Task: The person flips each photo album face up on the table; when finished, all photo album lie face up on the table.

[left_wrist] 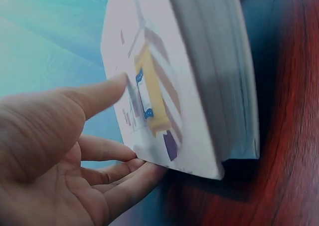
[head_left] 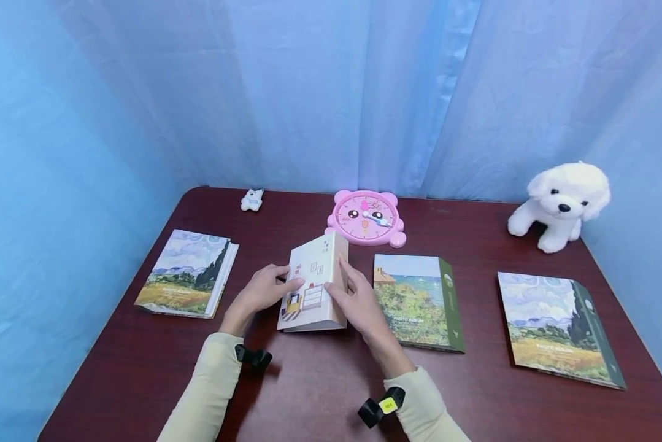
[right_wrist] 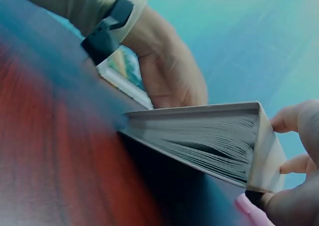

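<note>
The head view sets out your dark red-brown worktop, the broadest thing here. Your work is the cream-covered album, tilted up between your hands near the middle, in front of the clock. Judging by its thick block of leaves and board covers, it should feel fairly weighty and stiff, with smooth faces that may slip a little and loose leaves that could sag apart. Take it at the spine and the opposite cover edge, keeping both covers squeezed together. Three painted-cover albums lie flat: one at left, one just right of your work, one farther right. A white plush dog sits at the far right, and a pink clock lies behind the album. Your left hand pinches the free edge, thumb on the front cover. Your right hand holds the spine side, thumb also on the front; its view crops the hand, so how far those fingers wrap behind you can't quite tell. Smallest is a little white toy animal at the back left.
</note>
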Demonstrator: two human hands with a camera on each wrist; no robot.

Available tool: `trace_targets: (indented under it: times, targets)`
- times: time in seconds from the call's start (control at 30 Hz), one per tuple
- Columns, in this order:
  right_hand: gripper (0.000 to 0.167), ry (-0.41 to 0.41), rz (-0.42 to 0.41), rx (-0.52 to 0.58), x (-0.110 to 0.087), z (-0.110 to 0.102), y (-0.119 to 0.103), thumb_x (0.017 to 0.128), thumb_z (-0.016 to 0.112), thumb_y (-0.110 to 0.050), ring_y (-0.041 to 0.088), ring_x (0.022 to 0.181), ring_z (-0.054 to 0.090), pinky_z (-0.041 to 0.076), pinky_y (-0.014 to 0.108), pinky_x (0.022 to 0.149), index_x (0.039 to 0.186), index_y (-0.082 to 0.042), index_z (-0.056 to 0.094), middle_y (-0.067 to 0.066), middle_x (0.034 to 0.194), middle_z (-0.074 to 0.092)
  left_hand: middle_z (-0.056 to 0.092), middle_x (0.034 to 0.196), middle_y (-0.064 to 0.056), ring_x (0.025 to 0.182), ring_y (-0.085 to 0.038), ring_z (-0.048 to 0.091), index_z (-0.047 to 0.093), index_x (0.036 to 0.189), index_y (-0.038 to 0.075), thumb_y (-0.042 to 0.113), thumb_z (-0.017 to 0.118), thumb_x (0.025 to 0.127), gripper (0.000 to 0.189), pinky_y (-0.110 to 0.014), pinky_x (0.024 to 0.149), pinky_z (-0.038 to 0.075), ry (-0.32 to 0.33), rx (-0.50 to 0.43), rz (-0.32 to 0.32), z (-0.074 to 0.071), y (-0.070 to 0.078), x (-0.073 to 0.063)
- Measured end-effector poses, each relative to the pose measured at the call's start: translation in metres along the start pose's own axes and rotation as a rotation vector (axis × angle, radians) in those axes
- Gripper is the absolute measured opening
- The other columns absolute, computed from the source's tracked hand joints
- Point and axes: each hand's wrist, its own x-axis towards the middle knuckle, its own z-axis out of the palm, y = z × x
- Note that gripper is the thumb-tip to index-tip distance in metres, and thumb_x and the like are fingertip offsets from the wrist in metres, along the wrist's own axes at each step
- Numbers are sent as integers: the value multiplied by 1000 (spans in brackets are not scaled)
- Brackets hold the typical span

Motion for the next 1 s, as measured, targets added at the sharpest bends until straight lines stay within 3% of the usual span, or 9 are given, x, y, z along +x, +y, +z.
trace_targets:
  times: [0.17,0.3,0.47,0.6,0.87,1.0]
  targets:
    - [69,-46,-12,124,0,-4,-7,90,64,-17,31,130,47,51,41,92,150,-16,32,19,149,35,51,128,-20,100,-24,58,43,143,5,47,61,90,69,-35,79,50,-23,-18,18,1,11,0]
    - [74,-61,-6,163,-1,-7,-6,90,64,-16,31,131,45,50,41,94,152,-11,25,20,149,33,46,134,-21,100,-25,52,41,145,9,51,59,90,71,-36,81,47,-39,-4,5,1,21,1]
    - [80,-64,17,265,0,-9,-4,89,67,-15,32,125,52,52,40,90,153,-9,19,25,142,44,43,139,-20,111,-27,50,37,147,9,58,55,89,78,-42,90,47,-72,-7,-32,2,28,2]
    - [81,-52,9,308,0,-10,-4,88,69,-14,31,122,55,54,38,86,152,-8,21,26,136,51,43,140,-21,118,-29,49,37,147,7,56,52,91,76,-44,93,47,-91,-10,-14,1,31,3]
    - [74,-14,-48,341,-1,-9,-10,88,65,-4,29,132,44,49,38,95,151,-6,26,21,146,40,45,141,-19,123,-31,51,39,146,14,51,52,94,65,-46,96,46,-64,-61,46,4,33,5]
    - [66,13,-59,324,-3,-8,-16,91,60,-4,28,136,39,43,39,102,150,-10,31,14,150,33,42,146,-16,124,-30,53,37,148,16,50,50,96,64,-45,98,47,-97,-184,78,3,31,4]
